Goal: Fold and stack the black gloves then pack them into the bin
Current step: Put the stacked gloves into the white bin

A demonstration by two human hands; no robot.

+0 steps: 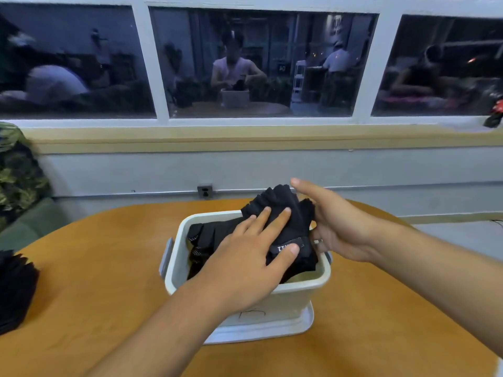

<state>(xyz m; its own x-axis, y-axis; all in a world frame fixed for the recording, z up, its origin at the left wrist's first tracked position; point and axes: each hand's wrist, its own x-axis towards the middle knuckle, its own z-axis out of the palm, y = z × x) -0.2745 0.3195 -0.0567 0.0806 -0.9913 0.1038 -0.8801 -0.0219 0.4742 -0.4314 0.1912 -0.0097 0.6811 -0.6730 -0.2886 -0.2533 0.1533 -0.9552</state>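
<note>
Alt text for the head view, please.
A person's left hand presses flat on a stack of black gloves over an open white bin, while the right hand steadies the stack's right side. The bin stands on a wooden table, with another pile of black gloves at the table's left edge.

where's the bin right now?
Head view, centre: the white plastic bin sits on a flat white tray on the orange wooden table, beneath the left hand and right hand handling folded black gloves.

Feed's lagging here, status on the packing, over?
Left grip flat on glove stack, right grip bracing its side. Stack partly in white bin, not seated. Spare glove pile at table's left edge.
</note>
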